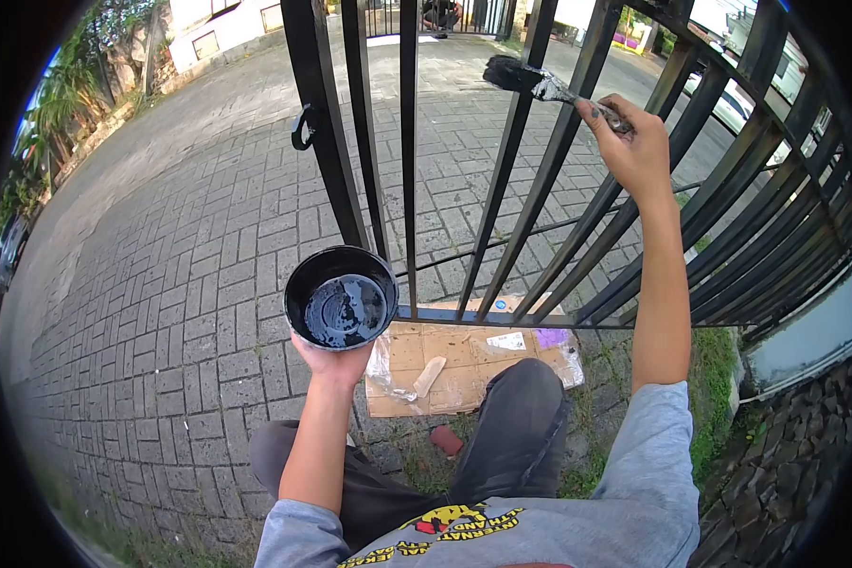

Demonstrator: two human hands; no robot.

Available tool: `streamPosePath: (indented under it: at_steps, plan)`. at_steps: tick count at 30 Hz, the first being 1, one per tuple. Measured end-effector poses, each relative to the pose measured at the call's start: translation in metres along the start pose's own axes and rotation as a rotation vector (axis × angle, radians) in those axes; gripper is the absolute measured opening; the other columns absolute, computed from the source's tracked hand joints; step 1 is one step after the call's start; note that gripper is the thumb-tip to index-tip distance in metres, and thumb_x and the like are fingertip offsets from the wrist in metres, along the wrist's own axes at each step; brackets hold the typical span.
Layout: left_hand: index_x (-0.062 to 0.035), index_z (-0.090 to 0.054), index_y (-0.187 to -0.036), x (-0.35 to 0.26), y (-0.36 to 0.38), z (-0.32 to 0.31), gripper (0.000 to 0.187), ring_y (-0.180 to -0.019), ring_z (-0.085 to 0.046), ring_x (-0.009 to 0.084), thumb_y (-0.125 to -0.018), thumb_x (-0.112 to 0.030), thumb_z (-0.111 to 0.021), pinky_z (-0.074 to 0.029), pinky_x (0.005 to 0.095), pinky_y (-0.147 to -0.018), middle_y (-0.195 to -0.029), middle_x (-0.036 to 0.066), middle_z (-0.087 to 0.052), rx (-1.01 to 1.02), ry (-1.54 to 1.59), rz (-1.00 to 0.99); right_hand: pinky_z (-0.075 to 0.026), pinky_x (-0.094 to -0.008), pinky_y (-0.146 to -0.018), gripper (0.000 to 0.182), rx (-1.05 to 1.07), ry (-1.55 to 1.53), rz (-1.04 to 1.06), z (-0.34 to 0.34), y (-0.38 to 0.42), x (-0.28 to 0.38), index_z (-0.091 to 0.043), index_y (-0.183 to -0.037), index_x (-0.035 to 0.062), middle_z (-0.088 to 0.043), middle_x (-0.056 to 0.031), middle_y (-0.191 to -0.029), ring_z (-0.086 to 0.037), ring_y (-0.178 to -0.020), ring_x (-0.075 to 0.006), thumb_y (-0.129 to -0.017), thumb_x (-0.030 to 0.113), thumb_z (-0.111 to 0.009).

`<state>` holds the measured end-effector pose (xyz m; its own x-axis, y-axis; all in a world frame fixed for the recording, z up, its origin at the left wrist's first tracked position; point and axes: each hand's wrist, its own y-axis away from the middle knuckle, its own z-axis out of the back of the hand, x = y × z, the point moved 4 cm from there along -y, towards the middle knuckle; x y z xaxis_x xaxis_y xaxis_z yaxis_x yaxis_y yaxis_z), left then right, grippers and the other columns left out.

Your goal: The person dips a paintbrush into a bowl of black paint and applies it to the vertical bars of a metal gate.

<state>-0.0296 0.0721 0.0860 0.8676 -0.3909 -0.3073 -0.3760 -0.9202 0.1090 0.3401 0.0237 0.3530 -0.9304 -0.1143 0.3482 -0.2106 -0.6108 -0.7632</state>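
Note:
From below, my left hand (pixel 333 361) supports a round black paint bowl (pixel 342 299), with a shallow layer of glossy dark paint in its bottom. My right hand (pixel 627 142) is closed around the handle of a paintbrush (pixel 549 88), held up at the right. Black paint coats the bristles, which point left and overlap a bar in this view. In front of me stands a black metal gate (pixel 516 142) of upright bars, with a latch ring (pixel 304 127) on its left post.
Flattened cardboard (pixel 454 364) lies under the gate's bottom rail, with tape and paper scraps on it. Brick paving (pixel 180 284) spreads to the left. Grass (pixel 718 398) and a low white wall (pixel 805 331) are at the right. A distant person (pixel 440 13) is at the top.

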Motion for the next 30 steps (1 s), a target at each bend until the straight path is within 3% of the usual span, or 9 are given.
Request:
streamPosePath:
  at_steps: [1,2,6,13,17,18,22,25,30]
  plan:
    - [-0.0191,-0.056,-0.143,-0.001,0.000,-0.001,0.072,-0.137,-0.050,0.0333,-0.091,-0.067,-0.041,-0.037,0.0584,-0.114,-0.145,0.008,-0.056,-0.003,-0.002,0.002,-0.042,-0.0294,-0.056,0.051,0.037,0.112,-0.072,-0.004,-0.002,-0.016,-0.074,-0.093,-0.0030,-0.062,-0.0080,-0.062,-0.048,-0.055,-0.0167,-0.091,0.048,-0.076]
    - [-0.0191,-0.056,-0.143,-0.001,0.000,-0.001,0.072,-0.137,-0.050,0.0333,-0.091,-0.067,-0.041,-0.037,0.0585,-0.115,-0.145,0.008,-0.056,-0.008,-0.003,0.003,-0.040,-0.0336,-0.053,0.057,-0.071,0.055,0.004,-0.011,0.004,-0.036,-0.072,-0.085,-0.0030,-0.057,-0.0101,-0.056,-0.045,-0.052,-0.0183,-0.089,0.054,-0.075]
    - [-0.0191,-0.056,-0.142,-0.003,-0.002,0.000,0.071,-0.137,-0.049,0.0333,-0.091,-0.066,-0.041,-0.036,0.0583,-0.115,-0.145,0.008,-0.056,-0.013,0.007,-0.008,-0.033,-0.0392,-0.049,0.052,-0.085,0.024,-0.069,-0.021,0.035,-0.023,-0.066,-0.073,-0.0018,-0.047,-0.0128,-0.050,-0.039,-0.046,-0.0218,-0.092,0.046,-0.074]
    - [-0.0192,-0.056,-0.142,-0.008,0.001,0.000,0.070,-0.137,-0.049,0.0331,-0.092,-0.066,-0.041,-0.036,0.0586,-0.114,-0.146,0.008,-0.055,0.013,0.014,-0.010,-0.038,-0.0384,-0.051,0.051,-0.120,0.118,-0.105,-0.014,0.060,0.000,-0.070,-0.079,-0.0049,-0.053,-0.0167,-0.054,-0.041,-0.050,-0.0308,-0.093,0.045,-0.071]
    - [-0.0195,-0.056,-0.142,-0.009,0.001,0.000,0.070,-0.138,-0.048,0.0326,-0.092,-0.065,-0.040,-0.035,0.0587,-0.115,-0.147,0.008,-0.055,-0.002,0.015,-0.010,-0.037,-0.0326,-0.052,0.041,-0.081,0.065,-0.180,0.024,0.046,0.032,-0.071,-0.080,-0.0057,-0.054,-0.0133,-0.055,-0.046,-0.051,-0.0180,-0.090,0.033,-0.078]
    - [-0.0195,-0.056,-0.142,-0.008,0.001,0.001,0.070,-0.138,-0.048,0.0326,-0.092,-0.065,-0.040,-0.035,0.0586,-0.115,-0.147,0.008,-0.055,0.002,0.009,-0.007,-0.035,-0.0279,-0.052,0.036,-0.152,-0.018,-0.163,0.030,0.041,0.033,-0.073,-0.081,-0.0050,-0.058,-0.0050,-0.057,-0.047,-0.056,-0.0085,-0.088,0.029,-0.082]
    - [-0.0194,-0.057,-0.142,-0.004,0.001,0.000,0.070,-0.138,-0.048,0.0325,-0.092,-0.065,-0.040,-0.035,0.0580,-0.115,-0.146,0.007,-0.055,-0.013,0.006,0.006,-0.036,-0.0197,-0.054,0.034,-0.386,-0.353,-0.078,0.038,0.018,0.030,-0.077,-0.088,-0.0032,-0.063,0.0044,-0.067,-0.050,-0.059,-0.0035,-0.082,0.028,-0.090]
    - [-0.0196,-0.057,-0.142,-0.002,-0.001,0.000,0.070,-0.138,-0.049,0.0325,-0.091,-0.066,-0.042,-0.035,0.0576,-0.116,-0.146,0.007,-0.055,-0.010,0.012,0.014,-0.039,-0.0170,-0.054,0.031,-0.525,-0.491,-0.123,0.043,0.007,0.023,-0.077,-0.089,-0.0029,-0.064,0.0034,-0.068,-0.053,-0.058,-0.0029,-0.081,0.023,-0.091]
    - [-0.0200,-0.057,-0.141,0.001,-0.005,-0.002,0.070,-0.137,-0.049,0.0325,-0.090,-0.067,-0.044,-0.037,0.0578,-0.114,-0.145,0.007,-0.056,0.000,0.013,0.021,-0.042,-0.0177,-0.057,0.021,-0.646,-0.634,0.073,0.033,-0.008,0.027,-0.074,-0.086,-0.0008,-0.066,0.0021,-0.071,-0.056,-0.061,-0.0031,-0.083,0.014,-0.088]
